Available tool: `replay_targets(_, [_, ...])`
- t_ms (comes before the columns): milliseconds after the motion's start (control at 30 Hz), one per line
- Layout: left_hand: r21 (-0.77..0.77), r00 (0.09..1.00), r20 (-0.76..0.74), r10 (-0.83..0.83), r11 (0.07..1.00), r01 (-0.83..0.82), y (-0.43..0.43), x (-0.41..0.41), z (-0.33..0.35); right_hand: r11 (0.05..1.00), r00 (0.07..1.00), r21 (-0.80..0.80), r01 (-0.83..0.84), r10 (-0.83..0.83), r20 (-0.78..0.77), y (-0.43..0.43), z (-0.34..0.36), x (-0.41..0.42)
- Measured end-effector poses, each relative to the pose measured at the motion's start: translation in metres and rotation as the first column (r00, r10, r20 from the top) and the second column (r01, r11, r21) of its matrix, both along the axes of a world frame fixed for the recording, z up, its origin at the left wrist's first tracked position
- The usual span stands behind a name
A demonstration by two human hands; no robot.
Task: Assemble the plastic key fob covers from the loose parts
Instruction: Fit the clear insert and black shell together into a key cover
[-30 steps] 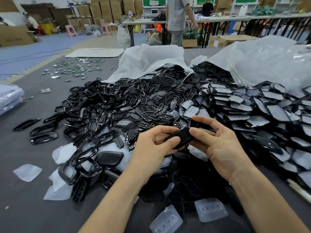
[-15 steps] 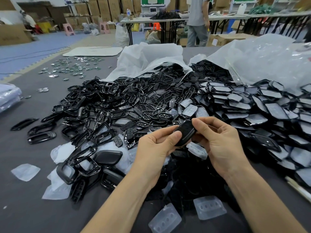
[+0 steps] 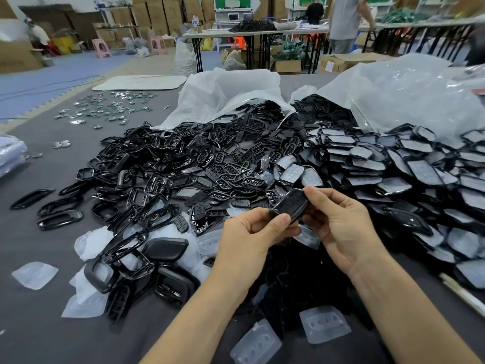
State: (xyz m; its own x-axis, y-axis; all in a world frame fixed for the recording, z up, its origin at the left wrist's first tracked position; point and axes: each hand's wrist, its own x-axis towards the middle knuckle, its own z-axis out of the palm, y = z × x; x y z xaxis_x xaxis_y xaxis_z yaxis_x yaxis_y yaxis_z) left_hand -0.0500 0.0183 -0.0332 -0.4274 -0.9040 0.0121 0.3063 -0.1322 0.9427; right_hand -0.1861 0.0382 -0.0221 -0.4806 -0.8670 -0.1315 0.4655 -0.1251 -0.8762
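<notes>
Between both hands, black key fob cover (image 3: 290,206), left fingers (image 3: 278,223) and right fingers (image 3: 319,194) pinching it

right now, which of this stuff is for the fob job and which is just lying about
For the job: fob cover in left hand and right hand; black frames; filmed plates; clear pads.
Lying about: white board; pink stool; cartons; far table.
</notes>
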Motion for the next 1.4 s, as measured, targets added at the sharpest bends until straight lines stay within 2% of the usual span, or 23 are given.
replay_targets(133, [-0.092, 0.998, 0.049, 0.028, 0.995, -0.023, 0.001, -0.003, 0.000, 0.997, 0.998, 0.059, -0.043, 0.040, 0.053, -0.001, 0.001, -0.002])
replay_targets(333, [-0.144, 0.998, 0.035, 0.044, 0.989, -0.039, 0.003, -0.005, 0.001, 0.993, 0.991, 0.073, -0.095, 0.087, 0.097, -0.003, 0.001, -0.006])
replay_targets(600, [-0.116, 0.998, 0.027, 0.048, 0.992, -0.045, 0.002, -0.006, 0.000, 0.987, 0.987, 0.109, -0.117, 0.103, 0.122, -0.001, -0.001, -0.011])
replay_targets(1000, [-0.094, 1.000, 0.002, 0.000, 0.996, 0.000, 0.001, -0.004, 0.003, 0.994, 0.988, 0.079, -0.080, 0.069, 0.138, -0.001, -0.001, -0.011])
replay_targets(1400, [-0.091, 1.000, -0.003, 0.029, 0.995, -0.029, 0.001, -0.004, 0.003, 0.995, 0.983, 0.061, -0.074, 0.063, 0.175, -0.001, 0.000, -0.011])
